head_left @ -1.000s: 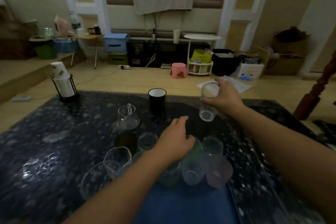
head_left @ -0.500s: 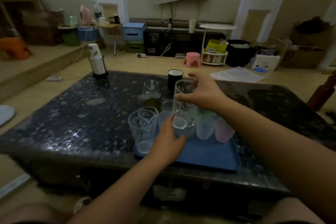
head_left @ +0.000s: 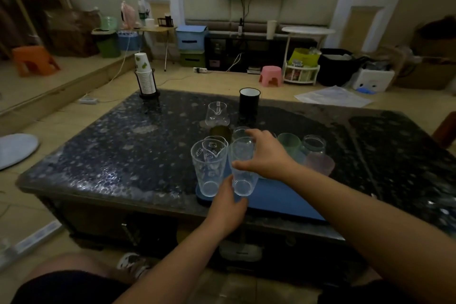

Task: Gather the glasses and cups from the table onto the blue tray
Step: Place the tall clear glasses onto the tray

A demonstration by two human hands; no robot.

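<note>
Right hand [head_left: 267, 158] grips a clear glass [head_left: 243, 168] near its rim, its base at the blue tray [head_left: 278, 201]. Left hand [head_left: 228, 207] rests against the glass's base; whether it grips cannot be told. Black cup [head_left: 249, 101] and pitcher [head_left: 217, 113] stand on the table [head_left: 123, 145].

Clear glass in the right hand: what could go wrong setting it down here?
The clear glass is coming down right beside the tall printed glass, so a knock could tip either. Both sit near the blue tray front corner, close to the table edge, so either could slide off.
</note>
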